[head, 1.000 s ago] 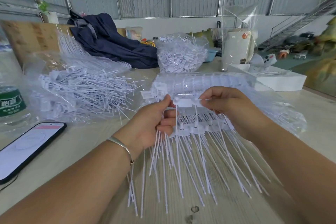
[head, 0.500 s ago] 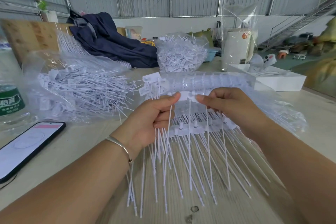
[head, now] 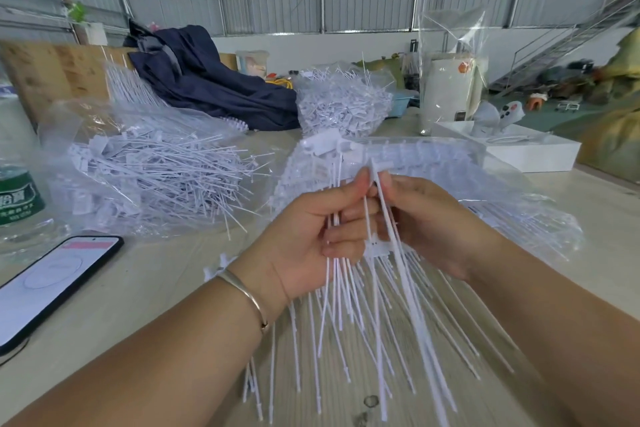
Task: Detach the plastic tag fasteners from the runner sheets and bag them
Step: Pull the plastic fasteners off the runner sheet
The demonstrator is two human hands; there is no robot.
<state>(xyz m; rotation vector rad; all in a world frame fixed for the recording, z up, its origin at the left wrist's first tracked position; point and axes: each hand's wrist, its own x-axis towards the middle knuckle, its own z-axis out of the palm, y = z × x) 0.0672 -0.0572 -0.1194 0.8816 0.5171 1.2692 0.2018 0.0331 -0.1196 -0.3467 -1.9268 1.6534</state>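
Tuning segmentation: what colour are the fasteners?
White fasteners, best in the head view.

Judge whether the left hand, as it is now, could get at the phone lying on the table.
Probably not freely: the left hand grips a bundle of fasteners, so its fingers are occupied. The way to the phone looks open across bare table, with nothing lying between.

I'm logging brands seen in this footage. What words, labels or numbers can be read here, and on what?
Green bottle label at the left edge: white characters, too blurred and cut off to read.
Phone screen: a pink bar and a circle, no readable text.
White canister at the back: an orange mark, unreadable.
Nothing else carries text.
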